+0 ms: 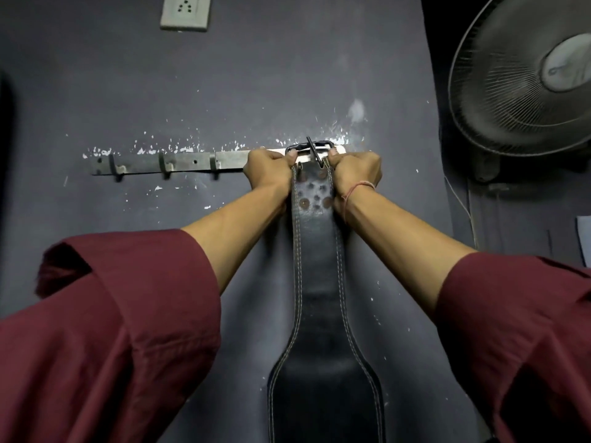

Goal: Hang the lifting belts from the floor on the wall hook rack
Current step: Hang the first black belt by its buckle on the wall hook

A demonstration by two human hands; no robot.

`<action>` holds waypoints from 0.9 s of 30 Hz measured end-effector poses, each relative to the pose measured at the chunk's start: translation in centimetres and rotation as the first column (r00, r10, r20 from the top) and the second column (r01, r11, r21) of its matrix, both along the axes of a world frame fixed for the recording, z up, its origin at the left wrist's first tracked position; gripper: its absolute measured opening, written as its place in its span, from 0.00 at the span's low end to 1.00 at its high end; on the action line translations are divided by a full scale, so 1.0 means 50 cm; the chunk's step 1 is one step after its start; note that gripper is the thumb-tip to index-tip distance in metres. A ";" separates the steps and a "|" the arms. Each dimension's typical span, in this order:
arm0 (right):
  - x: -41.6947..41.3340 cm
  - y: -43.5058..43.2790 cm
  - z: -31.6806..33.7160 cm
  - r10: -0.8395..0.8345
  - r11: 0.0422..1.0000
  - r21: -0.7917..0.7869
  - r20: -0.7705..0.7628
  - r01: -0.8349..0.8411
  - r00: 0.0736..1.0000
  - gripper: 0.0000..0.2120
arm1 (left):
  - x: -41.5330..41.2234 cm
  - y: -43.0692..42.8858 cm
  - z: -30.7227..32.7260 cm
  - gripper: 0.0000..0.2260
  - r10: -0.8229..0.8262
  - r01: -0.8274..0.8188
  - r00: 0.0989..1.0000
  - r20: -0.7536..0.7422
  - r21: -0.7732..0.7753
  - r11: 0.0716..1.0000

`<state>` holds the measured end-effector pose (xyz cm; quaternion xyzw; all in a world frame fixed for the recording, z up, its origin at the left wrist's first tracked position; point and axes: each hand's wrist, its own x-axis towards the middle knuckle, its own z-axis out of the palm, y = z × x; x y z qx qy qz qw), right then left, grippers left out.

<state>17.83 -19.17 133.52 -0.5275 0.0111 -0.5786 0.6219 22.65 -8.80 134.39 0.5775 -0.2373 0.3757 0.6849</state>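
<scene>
A black leather lifting belt [318, 282] with pale stitching hangs straight down the dark wall. Its metal buckle [311, 148] lies against the right end of the metal hook rack [188, 162]. My left hand [268, 169] grips the belt's top edge on the left side of the buckle. On the other side my right hand [355, 172] holds the top edge too. Whether the buckle sits over a hook is hidden by the hands. Three bare hooks show on the rack's left part.
A wall-mounted fan [524, 81] juts out at the upper right, its cable running down the wall. A power socket [185, 11] sits above the rack. The wall paint is chipped around the rack.
</scene>
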 end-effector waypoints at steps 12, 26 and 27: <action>0.024 -0.008 -0.054 -0.035 0.993 -0.117 -0.026 0.032 0.999 0.07 | 0.020 0.013 -0.076 0.15 0.005 -0.016 0.995 0.100 0.110 0.994; -0.055 0.045 -0.367 -0.086 0.938 -0.345 -0.160 0.026 0.983 0.18 | -0.061 0.061 -0.383 0.10 0.051 -0.076 0.994 0.101 0.253 0.965; -0.069 0.058 -0.395 -0.115 0.937 -0.346 -0.187 0.044 0.976 0.19 | -0.079 0.070 -0.411 0.11 0.036 -0.064 0.994 0.104 0.284 0.957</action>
